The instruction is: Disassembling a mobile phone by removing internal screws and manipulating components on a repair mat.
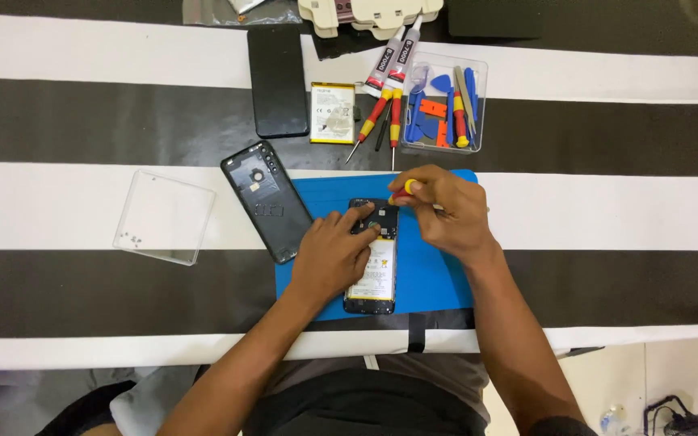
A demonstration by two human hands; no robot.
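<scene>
Head view, blue work mat (438, 274) as landmark. Opened phone (373, 258), back removed, on the mat left of centre; long axis running near to far, nearly square to the mat's near edge, camera end toward the far edge, battery label face up over the near half. Left hand (331, 257) palm down across the phone's left edge, fingers spread and pressing flat, index fingertip touching the upper board area; closed on nothing. Right hand (446, 211) over the mat's far edge, fingers pinched round a red-and-yellow screwdriver (402, 192); tip hidden behind the fingers, apparently at the phone's top end. Judged best practice for the step: driver upright over the screw, light downward pressure, slow turns, phone pinned firmly by the left hand against rotation. Removed back cover (267, 200) lying tilted, overlapping the mat's left edge. Clear lid (163, 216) holding small dark specks, probably screws, well left of the mat. Dark phone (278, 81), spare battery (332, 113), two more screwdrivers (383, 117), two glue tubes (393, 56) and clear tool box (444, 101) beyond the mat's far edge.
</scene>
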